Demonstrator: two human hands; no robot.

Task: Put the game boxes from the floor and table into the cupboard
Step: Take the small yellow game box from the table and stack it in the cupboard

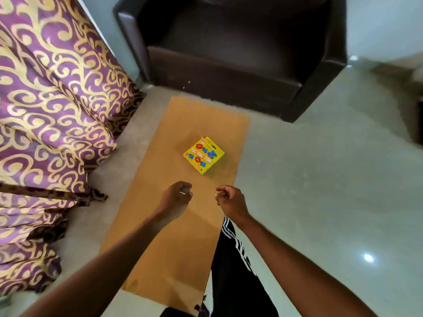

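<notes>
A yellow Tic Tac Toe game box (203,155) lies flat on a brown wooden table top (174,236), turned diagonally, toward the far right part of the surface. My left hand (177,196) hovers over the table just short of the box, fingers curled into a loose fist, nothing visible in it. My right hand (230,199) is level with it to the right, also curled shut and holding nothing I can see. Both hands are apart from the box. No cupboard is in view.
A dark brown armchair (229,53) stands beyond the table's far end. A purple and gold curtain (45,110) hangs along the left. Shiny pale floor tiles (320,179) spread to the right. My leg in black trousers with white stripes (235,259) is beside the table's right edge.
</notes>
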